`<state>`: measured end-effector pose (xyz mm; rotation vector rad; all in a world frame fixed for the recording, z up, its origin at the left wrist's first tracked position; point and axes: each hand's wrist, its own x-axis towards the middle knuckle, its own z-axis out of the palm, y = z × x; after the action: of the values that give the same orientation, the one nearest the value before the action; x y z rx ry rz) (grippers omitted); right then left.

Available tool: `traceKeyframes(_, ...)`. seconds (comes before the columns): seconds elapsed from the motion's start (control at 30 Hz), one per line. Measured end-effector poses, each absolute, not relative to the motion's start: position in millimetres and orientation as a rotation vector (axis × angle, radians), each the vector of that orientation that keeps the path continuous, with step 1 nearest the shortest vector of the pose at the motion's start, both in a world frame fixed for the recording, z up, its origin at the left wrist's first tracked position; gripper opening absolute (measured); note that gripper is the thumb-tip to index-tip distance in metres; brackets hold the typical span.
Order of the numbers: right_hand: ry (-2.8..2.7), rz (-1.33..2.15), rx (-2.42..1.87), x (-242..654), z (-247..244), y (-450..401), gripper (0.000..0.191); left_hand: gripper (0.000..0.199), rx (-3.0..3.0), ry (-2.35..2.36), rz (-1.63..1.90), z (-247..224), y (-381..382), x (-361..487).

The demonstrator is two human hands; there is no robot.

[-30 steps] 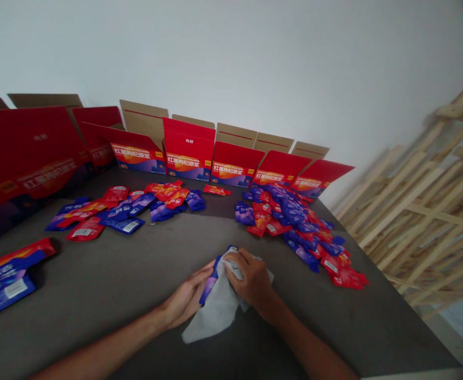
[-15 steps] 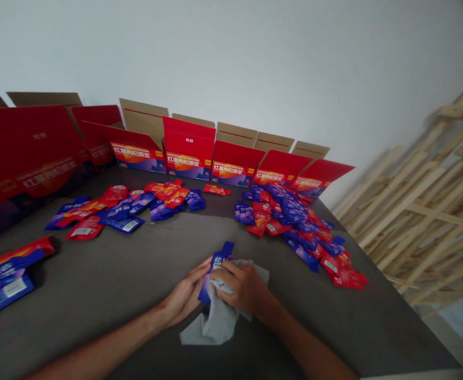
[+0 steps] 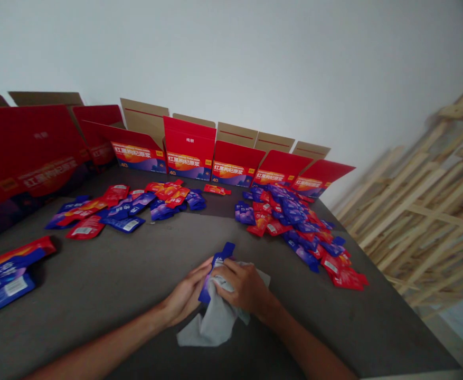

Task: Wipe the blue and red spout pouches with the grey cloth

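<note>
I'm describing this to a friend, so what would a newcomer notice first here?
Probably the row of red boxes along the back of the table, flaps open. Front and centre, the left hand holds a blue pouch while the right hand holds a pale grey cloth against it. To the right lies a large heap of red and blue pouches.

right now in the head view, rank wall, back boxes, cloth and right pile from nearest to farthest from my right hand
From your right hand:
1. Cloth: gripped in it
2. Right pile: ahead, to the right
3. Back boxes: in a row beyond the pile
4. Wall: behind the boxes
</note>
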<state>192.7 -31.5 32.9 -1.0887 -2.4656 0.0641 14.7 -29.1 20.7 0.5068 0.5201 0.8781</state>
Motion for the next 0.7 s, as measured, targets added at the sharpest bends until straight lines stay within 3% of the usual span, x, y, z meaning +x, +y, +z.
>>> traceKeyframes(0.27,-2.748,0.189,-0.954,189.9,31.1,-36.7,0.028,0.041,0.49,0.662,0.973,23.4,-22.4,13.7)
traceKeyframes(0.5,-2.769,0.352,-1.024,187.4,31.4,-36.3,0.024,0.024,0.629,0.957,1.164,17.4,11.0,6.2)
traceKeyframes(0.7,-2.757,0.373,-1.048,185.3,34.8,-36.3,0.024,0.02,0.814,0.988,1.14,30.0,69.2,36.9)
